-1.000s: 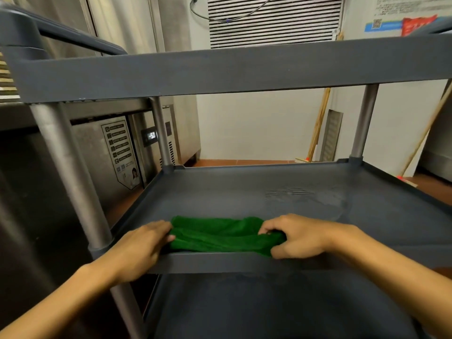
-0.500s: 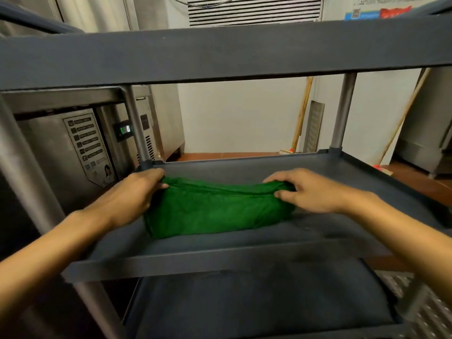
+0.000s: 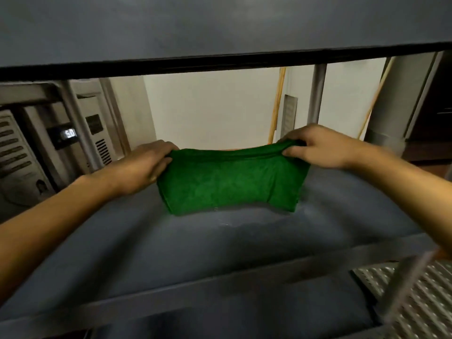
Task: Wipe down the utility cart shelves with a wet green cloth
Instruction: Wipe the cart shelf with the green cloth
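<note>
A green cloth lies spread on the grey middle shelf of the utility cart, far toward the shelf's back edge. My left hand grips the cloth's far left corner. My right hand pinches its far right corner. The cloth's far edge is stretched between both hands, and its near part rests on the shelf. A damp patch shows on the shelf just in front of the cloth. The top shelf fills the upper part of the view.
A steel appliance with a small display stands to the left. Wooden poles lean on the white wall behind the cart. A cart post rises at the back right. Perforated metal flooring lies at the lower right.
Both hands have pushed the cloth from the front edge of the middle shelf toward the back. The cloth has spread out flatter. My head has dropped lower and closer to the shelf.
</note>
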